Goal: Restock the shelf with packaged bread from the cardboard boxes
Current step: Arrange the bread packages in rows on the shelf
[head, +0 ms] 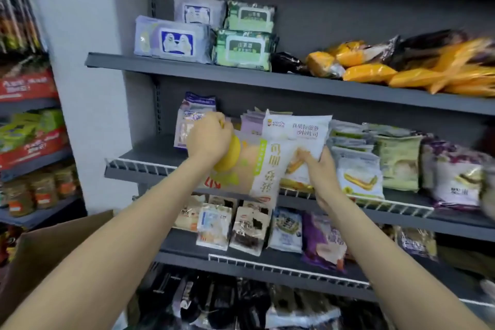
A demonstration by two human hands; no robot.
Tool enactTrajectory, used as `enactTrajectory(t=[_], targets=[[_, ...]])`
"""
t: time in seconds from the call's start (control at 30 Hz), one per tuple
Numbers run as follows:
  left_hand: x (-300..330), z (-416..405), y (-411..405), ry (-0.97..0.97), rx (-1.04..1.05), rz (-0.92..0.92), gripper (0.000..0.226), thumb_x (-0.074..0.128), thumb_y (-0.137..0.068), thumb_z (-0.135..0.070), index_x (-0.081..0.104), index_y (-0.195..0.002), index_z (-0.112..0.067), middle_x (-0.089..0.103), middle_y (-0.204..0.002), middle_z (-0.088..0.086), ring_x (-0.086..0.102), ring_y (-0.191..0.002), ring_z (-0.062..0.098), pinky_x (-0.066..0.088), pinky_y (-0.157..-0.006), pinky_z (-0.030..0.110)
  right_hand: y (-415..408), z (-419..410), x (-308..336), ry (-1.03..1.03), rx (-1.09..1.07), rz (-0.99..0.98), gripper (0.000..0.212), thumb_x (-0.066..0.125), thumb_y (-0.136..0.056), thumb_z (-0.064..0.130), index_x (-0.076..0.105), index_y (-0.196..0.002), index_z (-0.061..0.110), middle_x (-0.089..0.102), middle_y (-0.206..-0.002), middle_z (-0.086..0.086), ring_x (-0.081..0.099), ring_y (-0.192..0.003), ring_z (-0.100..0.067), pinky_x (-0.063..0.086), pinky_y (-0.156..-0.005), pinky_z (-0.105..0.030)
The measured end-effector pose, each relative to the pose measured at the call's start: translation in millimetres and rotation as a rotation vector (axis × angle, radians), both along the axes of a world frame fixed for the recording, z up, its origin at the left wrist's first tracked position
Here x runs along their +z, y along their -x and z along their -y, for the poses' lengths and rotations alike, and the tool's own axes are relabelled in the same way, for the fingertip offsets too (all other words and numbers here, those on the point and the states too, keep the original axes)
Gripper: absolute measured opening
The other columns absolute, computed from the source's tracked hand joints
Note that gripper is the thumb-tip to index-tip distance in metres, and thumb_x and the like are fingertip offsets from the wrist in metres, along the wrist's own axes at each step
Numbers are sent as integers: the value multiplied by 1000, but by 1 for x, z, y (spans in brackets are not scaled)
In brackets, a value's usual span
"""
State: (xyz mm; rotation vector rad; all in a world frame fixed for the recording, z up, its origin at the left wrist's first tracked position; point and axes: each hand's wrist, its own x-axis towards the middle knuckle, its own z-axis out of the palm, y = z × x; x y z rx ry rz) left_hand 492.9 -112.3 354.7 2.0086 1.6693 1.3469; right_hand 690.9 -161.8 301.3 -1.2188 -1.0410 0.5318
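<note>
Left hand (207, 139) gripping bread packet (257, 166) — long axis tilted, print upside down, right hand (321, 171) pinching white packet (302, 136)

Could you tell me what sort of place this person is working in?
Most likely a small shop aisle. Dark metal shelves with white wire front rails carry rows of packaged bread and wet-wipe packs, and both hands hold bread packets at the middle shelf.

bread packs (270, 158) on the middle shelf (139, 166), cardboard box (53, 257) lower left
</note>
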Motion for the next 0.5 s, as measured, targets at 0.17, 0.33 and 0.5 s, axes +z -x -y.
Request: enactTrajectory(t=[0.17, 0.33, 0.5], targets=[[2, -31, -42, 90, 19, 109, 35, 48, -88, -14, 35, -55, -11, 51, -80, 15, 56, -92, 39, 36, -69, 34, -60, -32, 5, 60, -120, 17, 30, 47, -95, 9, 42, -124, 3, 55, -111, -4, 52, -100, -17, 40, -83, -28], [7, -62, -61, 107, -13, 109, 25, 47, -83, -12, 43, -59, -12, 56, -84, 15, 56, -90, 39, 43, -75, 37, -90, -69, -5, 117, -113, 50, 33, 47, -97, 10, 40, -128, 3, 54, -126, -9, 52, -114, -23, 42, -97, -36], [9, -86, -67, 107, 10, 158, 28, 49, -86, -16, 41, -60, -13, 55, -80, 14, 55, -84, 37, 42, -72, 36, -99, -101, -11, 135, -121, 45, 40, 43, -99, 10, 33, -137, 4, 53, -133, -14, 49, -123, -30, 38, -96, -30]])
